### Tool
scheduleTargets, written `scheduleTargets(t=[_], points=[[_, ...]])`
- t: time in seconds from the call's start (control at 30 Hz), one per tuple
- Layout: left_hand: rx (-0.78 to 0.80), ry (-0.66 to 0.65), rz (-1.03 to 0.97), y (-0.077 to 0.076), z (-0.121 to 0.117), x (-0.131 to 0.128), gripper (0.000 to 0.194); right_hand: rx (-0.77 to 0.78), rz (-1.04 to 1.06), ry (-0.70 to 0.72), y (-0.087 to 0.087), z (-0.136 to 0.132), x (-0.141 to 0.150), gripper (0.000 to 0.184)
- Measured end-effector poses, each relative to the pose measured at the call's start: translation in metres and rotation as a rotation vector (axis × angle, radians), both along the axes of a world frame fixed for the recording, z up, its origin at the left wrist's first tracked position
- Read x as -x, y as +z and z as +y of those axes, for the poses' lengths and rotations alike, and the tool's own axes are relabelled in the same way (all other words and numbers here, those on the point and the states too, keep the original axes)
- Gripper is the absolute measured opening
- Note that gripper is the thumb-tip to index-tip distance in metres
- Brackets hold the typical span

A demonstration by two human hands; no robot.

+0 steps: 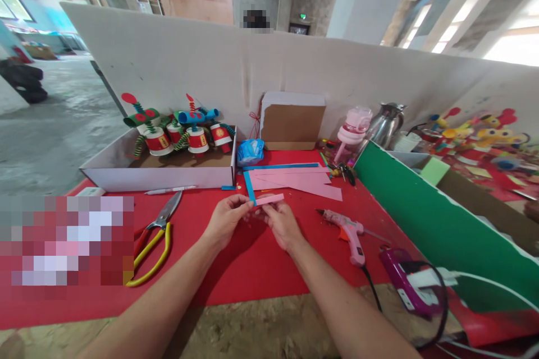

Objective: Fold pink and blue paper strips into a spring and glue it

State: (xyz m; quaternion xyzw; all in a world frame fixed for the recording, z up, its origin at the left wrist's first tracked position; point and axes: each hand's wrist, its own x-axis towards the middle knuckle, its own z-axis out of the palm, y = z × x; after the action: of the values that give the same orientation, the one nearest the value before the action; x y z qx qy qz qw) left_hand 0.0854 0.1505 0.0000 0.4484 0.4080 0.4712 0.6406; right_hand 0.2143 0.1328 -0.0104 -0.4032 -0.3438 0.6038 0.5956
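Note:
Between my two hands a blue paper strip (249, 185) and a pink paper strip (272, 198) meet at a corner, one across the other. My left hand (229, 217) is closed, thumb and fingers pinching the strips where they meet. My right hand (281, 223) is closed on the pink strip from below, thumb against its underside. Just beyond the hands lie several pink paper sheets (290, 178) and a longer blue strip (286, 166). To the right of my right hand rests a pink hot glue gun (348, 230), its nozzle pointing left.
Large scissors (158, 230) with yellow and red handles lie left. A white box (160, 178) holds several paper-cup figures (197, 137). A green-sided box (412, 224) borders the right, near a purple power strip (406, 286). A white partition (189, 61) stands behind.

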Motion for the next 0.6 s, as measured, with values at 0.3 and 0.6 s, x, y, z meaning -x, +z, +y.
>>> scheduleTargets(t=[0.3, 0.6], points=[[-0.032, -0.018, 0.017, -0.0004, -0.0002, -0.0008, 0.025, 0.045, 0.136, 0.037, 0.0023, -0.0020, -0.0022, 0.027], [-0.012, 0.006, 0.031, -0.0021, 0.0002, -0.0010, 0.025, 0.030, 0.088, 0.085, 0.0014, -0.0028, -0.0023, 0.029]])
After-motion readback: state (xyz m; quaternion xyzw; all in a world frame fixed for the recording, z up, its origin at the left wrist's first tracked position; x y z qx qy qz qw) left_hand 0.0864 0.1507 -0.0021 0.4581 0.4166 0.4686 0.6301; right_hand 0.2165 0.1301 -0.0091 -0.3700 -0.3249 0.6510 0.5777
